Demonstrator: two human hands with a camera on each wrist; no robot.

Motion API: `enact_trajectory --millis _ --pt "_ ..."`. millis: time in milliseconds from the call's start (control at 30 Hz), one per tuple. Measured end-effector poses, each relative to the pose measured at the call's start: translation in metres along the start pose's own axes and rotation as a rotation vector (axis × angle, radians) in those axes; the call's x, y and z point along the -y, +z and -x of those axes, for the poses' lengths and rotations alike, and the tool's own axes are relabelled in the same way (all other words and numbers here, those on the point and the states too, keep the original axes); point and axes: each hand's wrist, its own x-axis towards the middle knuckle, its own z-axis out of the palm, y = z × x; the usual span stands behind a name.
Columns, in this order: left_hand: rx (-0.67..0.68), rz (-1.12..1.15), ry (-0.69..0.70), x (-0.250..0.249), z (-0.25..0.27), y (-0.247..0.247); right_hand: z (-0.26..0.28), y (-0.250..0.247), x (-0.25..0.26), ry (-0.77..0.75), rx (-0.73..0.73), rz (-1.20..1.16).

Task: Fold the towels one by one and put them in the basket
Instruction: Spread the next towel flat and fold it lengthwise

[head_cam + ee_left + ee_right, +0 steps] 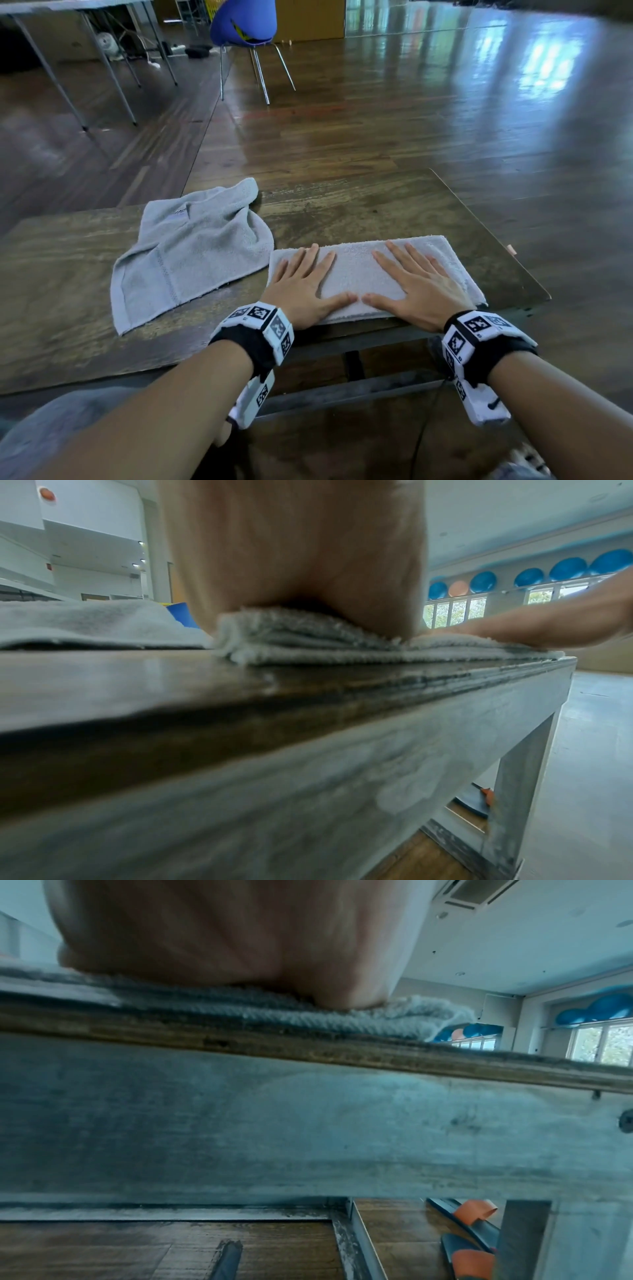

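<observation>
A grey towel point(356, 270), folded into a long strip, lies at the near edge of the wooden table point(68, 325). My left hand point(303, 284) and right hand point(416, 281) both press flat on it with straight, spread fingers, thumbs almost meeting. A second grey towel point(191, 253) lies loose and rumpled to the left, just touching the folded one. The left wrist view shows the folded towel's layered edge point(308, 647) under my palm point(294, 547). In the right wrist view the towel's right end point(394, 1018) shows under my right palm point(240, 934). No basket is in view.
The table's right edge point(496, 240) runs close beside the folded towel. A blue chair point(245, 24) and metal table legs point(113, 75) stand on the wooden floor beyond. Orange and dark sandals point(472, 1240) lie on the floor under the table.
</observation>
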Motion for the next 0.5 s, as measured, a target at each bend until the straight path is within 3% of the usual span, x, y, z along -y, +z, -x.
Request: enact_trajectory --millis 500 --pt "0.067 0.037 -0.075 0.016 0.012 -0.008 0.016 -0.017 -0.032 0.241 0.009 0.013"
